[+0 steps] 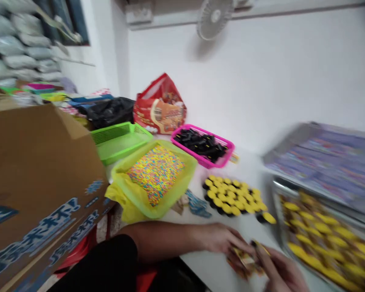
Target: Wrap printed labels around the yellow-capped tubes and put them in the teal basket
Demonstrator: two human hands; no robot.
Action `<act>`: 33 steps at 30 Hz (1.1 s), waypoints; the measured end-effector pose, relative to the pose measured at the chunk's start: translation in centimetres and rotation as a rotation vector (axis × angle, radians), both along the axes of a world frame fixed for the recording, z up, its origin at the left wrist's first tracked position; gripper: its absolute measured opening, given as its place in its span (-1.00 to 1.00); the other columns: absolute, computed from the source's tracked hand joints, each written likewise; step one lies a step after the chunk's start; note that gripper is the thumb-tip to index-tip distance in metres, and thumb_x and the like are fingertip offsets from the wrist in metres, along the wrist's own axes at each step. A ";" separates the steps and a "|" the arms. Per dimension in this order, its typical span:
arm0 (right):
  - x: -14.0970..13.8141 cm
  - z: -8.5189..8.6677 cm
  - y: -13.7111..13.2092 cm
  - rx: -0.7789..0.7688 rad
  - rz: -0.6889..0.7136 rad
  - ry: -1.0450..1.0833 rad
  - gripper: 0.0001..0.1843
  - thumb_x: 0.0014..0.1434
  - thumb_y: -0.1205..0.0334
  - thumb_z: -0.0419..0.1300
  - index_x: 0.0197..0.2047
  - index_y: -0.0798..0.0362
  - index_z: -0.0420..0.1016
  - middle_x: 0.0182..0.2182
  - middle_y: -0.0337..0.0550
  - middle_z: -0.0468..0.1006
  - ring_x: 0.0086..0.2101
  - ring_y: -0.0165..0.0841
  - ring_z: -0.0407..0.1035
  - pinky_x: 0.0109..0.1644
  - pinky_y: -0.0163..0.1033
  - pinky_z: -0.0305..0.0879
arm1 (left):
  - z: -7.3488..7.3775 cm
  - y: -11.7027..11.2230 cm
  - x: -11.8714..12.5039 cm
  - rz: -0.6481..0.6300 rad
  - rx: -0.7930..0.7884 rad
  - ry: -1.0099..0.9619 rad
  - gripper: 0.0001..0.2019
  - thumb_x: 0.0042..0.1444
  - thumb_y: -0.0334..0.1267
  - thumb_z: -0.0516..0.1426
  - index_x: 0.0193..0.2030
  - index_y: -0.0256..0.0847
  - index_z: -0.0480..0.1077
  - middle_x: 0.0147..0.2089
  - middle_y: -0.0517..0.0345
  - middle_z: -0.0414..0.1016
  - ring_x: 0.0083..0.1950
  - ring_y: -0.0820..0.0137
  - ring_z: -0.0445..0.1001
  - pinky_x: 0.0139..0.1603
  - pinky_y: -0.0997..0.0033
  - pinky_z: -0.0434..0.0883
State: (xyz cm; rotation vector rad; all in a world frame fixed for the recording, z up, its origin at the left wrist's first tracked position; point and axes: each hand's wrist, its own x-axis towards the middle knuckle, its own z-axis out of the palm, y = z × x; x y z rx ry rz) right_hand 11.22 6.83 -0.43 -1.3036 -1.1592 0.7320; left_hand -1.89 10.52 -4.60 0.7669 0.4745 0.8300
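My left hand [219,239] reaches in from the left over the white table, its fingers closed on a small printed wrapper [245,259] in gold, brown and red tones. My right hand [281,269] meets it at the lower right. Its thumb and fingers pinch a small dark piece with a bit of yellow [255,244], blurred and partly covered by the fingers. Just beyond the hands stands a cluster of small black pieces with round yellow tops [231,194]. One such piece [267,218] lies apart, close to the tray.
At right, a metal tray [276,186] holds yellow-topped pieces; purple printed sheets [331,162] lie behind. A yellow-lined basket [185,156] contains colourful pellets. Beyond are a pink basket [228,160] of black pieces and a green basket [109,156]. A cardboard box [42,162] stands left.
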 end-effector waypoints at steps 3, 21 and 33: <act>-0.5 0.2 -1.0 -0.001 0.024 -0.027 -0.54 -0.09 -0.19 0.38 -0.36 0.05 0.57 -0.40 -0.11 0.58 -0.36 -0.24 0.42 -0.26 -0.13 0.36 | 2.1 -1.4 -0.6 0.130 -0.191 -0.073 -0.71 -0.33 -0.15 0.45 -0.48 -0.20 0.52 -0.45 0.07 0.49 -0.46 0.37 0.48 -0.40 0.29 0.42; 0.2 0.7 -0.8 -0.052 0.142 0.279 -0.72 -0.07 0.05 0.44 -0.43 0.01 0.49 -0.56 -0.28 0.53 -0.57 -0.41 0.37 -0.49 -0.28 0.37 | 2.9 -1.6 -0.6 0.069 -0.191 0.001 -0.74 -0.09 -0.23 0.37 -0.43 -0.25 0.36 -0.48 0.10 0.49 -0.52 0.38 0.47 -0.51 0.44 0.29; -0.1 -0.6 -1.2 -0.004 0.151 0.093 -0.70 -0.04 0.08 0.44 -0.22 -0.03 0.60 -0.31 -0.18 0.58 -0.37 -0.34 0.46 -0.32 -0.22 0.49 | 3.5 -1.4 -0.7 0.134 -0.221 -0.093 -0.78 -0.09 -0.27 0.36 -0.47 -0.26 0.39 -0.44 0.15 0.43 -0.42 0.42 0.41 -0.41 0.42 0.37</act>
